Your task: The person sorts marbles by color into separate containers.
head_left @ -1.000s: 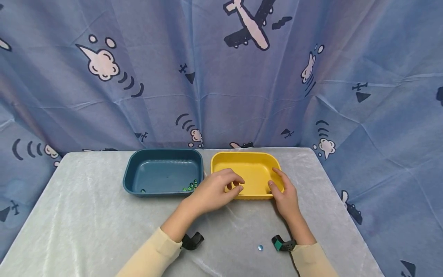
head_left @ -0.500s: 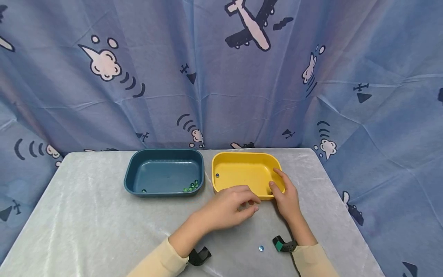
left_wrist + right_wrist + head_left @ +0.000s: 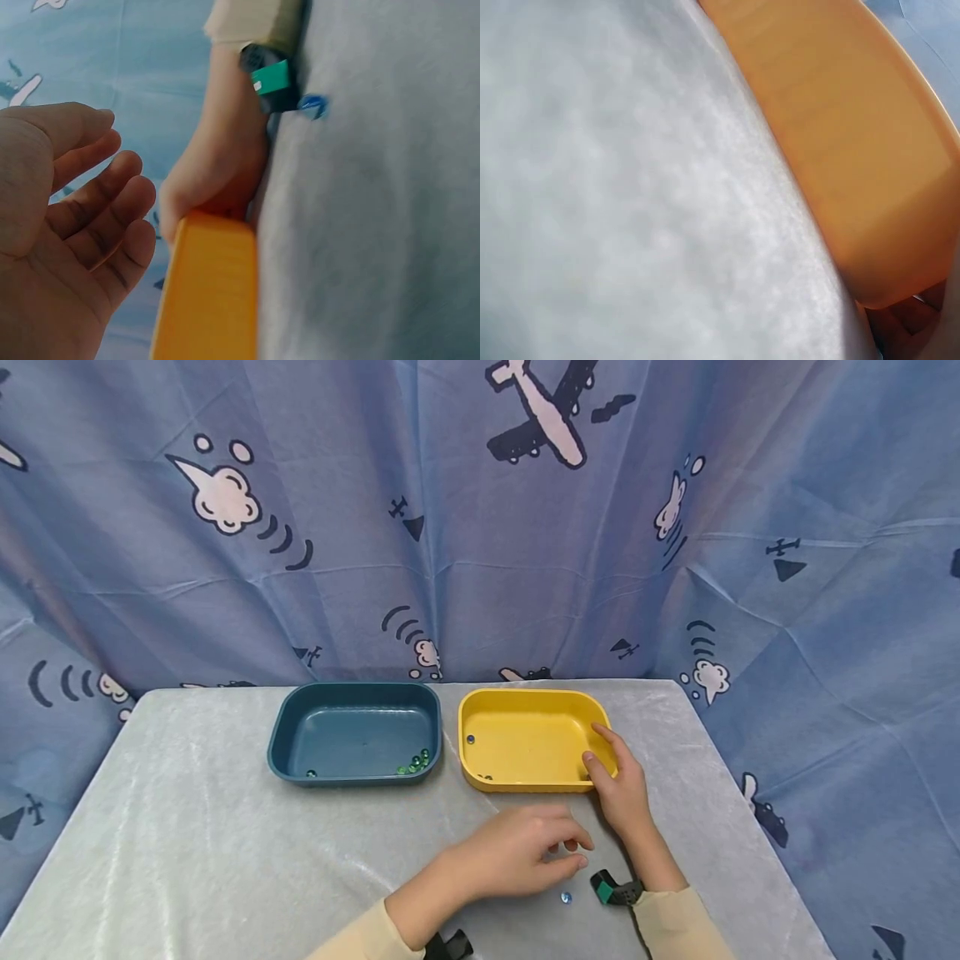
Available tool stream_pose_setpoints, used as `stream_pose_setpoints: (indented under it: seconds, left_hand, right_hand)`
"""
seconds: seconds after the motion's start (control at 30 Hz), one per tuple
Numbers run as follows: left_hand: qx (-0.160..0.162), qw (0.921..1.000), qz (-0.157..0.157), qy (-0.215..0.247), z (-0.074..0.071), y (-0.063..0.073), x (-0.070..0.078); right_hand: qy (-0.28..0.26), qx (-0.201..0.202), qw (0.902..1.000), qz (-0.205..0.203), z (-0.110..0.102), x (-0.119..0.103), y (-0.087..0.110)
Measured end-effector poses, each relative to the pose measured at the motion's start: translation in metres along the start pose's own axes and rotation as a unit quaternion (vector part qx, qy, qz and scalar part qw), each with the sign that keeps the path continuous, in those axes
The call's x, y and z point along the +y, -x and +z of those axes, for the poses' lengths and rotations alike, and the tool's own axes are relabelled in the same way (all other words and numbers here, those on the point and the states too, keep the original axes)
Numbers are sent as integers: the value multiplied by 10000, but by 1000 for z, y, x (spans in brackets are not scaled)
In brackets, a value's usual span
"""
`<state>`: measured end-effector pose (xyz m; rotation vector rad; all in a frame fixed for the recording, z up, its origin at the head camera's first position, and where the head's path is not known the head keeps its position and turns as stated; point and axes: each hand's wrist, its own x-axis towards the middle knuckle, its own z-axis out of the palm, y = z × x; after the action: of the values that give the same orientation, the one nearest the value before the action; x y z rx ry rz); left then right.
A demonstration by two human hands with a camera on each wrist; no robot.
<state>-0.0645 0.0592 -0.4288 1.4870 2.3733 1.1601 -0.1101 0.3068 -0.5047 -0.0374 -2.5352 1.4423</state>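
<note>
My left hand [image 3: 517,853] hovers over the table in front of the yellow bin, fingers loosely bent. In the left wrist view its palm [image 3: 60,292] shows with nothing held. A small shiny blue glass bead [image 3: 566,898] lies on the cloth just below that hand's fingertips; it appears blurred as a blue bead [image 3: 313,106] in the left wrist view. With my right hand [image 3: 624,789] I grip the right side of the yellow bin [image 3: 525,787], thumb over its rim. Inside the bin sits a blue bead [image 3: 471,739], and a few more small pieces lie by its front wall, partly hidden.
A dark teal bin [image 3: 352,782] stands to the left of the yellow one. Several green beads [image 3: 414,766] are gathered in its front right corner, with a single bead [image 3: 311,773] at front left. A patterned blue curtain [image 3: 337,527] hangs behind the pale cloth-covered table [image 3: 225,860].
My left hand has drawn back from over the yellow bin, toward me and to the right, near the loose blue bead. The right hand stays on the bin.
</note>
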Motion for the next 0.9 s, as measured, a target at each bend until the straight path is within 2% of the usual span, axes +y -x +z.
stream_pose_setpoints:
  seconds: [0.27, 0.6, 0.9]
  left_hand:
    - [-174, 9996, 144, -170, 17, 2, 0]
    - [-570, 9982, -41, -175, 29, 5, -2]
    - [-618, 9971, -77, -436, 34, 8, -6]
  right_hand:
    - [-106, -14, 9999, -28, -1, -2, 1]
    - [-8, -39, 10000, 11, 0, 0, 0]
    - [-27, -51, 10000, -5, 0, -1, 0]
